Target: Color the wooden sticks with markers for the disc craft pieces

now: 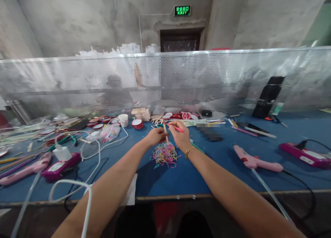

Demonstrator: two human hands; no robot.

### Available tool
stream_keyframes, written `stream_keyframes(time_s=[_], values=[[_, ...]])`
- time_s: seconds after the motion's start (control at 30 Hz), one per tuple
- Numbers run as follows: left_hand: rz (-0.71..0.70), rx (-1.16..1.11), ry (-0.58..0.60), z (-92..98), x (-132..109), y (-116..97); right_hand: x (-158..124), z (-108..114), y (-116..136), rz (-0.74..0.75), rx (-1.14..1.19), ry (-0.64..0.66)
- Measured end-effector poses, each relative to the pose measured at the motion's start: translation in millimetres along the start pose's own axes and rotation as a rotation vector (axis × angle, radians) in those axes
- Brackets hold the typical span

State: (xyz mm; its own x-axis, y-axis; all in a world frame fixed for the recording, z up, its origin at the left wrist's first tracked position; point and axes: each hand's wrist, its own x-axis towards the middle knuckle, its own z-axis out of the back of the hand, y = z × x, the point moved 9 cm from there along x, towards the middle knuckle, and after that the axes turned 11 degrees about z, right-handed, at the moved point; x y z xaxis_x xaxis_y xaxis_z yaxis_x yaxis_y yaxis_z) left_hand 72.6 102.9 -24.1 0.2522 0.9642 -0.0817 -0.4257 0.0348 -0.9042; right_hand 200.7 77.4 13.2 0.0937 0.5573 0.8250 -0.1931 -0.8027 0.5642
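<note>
My left hand [157, 136] has its fingers closed on a flat wooden craft stick [165, 130], which stands roughly upright. In my right hand [180, 134] is a pink-red pen [178, 128], its tip against or very near the upper part of the stick. A gold-coloured bracelet circles my right wrist. Just below both hands, a heap of small coloured rubber bands [165, 154] lies on the blue table [165, 183]. My fingertips are small in view, so the exact grip is hard to make out.
Pink glue guns lie at the left [31, 169] and right [254, 160], with purple power strips [60, 166] and loose white cable [99, 152]. Behind my hands stand a white cup [123, 120], red tape rolls [137, 124] and stacked wood pieces [141, 114]. A perforated metal screen [165, 79] borders the table.
</note>
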Motion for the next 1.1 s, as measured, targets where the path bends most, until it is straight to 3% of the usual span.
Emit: stream_keyframes(time_s=[0.2, 1.1], values=[[0.034, -0.009, 0.028, -4.6, -1.0, 0.8, 2.0, 4.7, -5.6, -0.058, 0.05, -0.041], [0.074, -0.03, -0.021, -2.7, 0.2, 0.3, 3.5, 9.4, 2.5, 0.043, -0.132, -0.021]])
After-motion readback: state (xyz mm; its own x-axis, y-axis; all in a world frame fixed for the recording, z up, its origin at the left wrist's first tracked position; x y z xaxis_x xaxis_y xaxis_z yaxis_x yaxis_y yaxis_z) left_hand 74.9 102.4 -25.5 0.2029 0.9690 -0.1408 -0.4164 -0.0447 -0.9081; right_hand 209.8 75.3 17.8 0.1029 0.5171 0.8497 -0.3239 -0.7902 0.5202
